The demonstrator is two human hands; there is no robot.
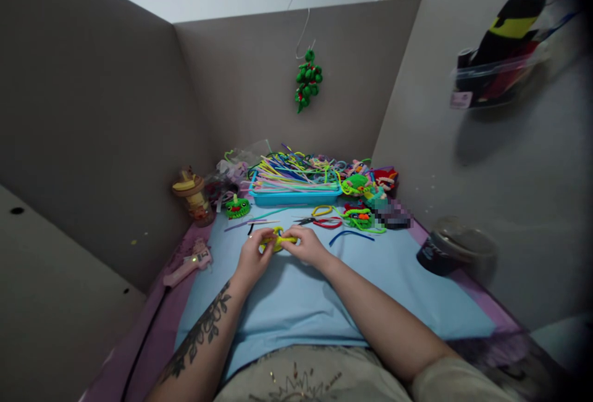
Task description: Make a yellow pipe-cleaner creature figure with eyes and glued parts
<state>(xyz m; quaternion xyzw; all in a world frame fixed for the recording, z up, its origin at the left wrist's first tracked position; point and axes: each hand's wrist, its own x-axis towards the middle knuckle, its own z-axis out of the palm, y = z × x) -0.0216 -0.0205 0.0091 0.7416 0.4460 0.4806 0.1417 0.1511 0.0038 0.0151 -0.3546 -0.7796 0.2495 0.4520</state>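
Between my two hands is a small yellow pipe-cleaner piece (278, 242) with a bit of blue in it, held just above the light blue cloth. My left hand (256, 252) pinches its left side, and my right hand (306, 245) pinches its right end with the fingertips. Its finer shape is partly hidden by my fingers. Right beyond my hands lie scissors with red and yellow handles (328, 223). A dark blue pipe cleaner (352, 235) rests to the right, and a purple one (241, 225) lies to the left.
A blue tray (296, 198) heaped with pipe cleaners stands at the back. Green pipe-cleaner figures (238, 207) sit near it. A pink glue gun (189, 267) and a lidded cup (193, 198) are at left. A dark jar (440, 252) stands at right. Grey partitions (278, 81) enclose the table.
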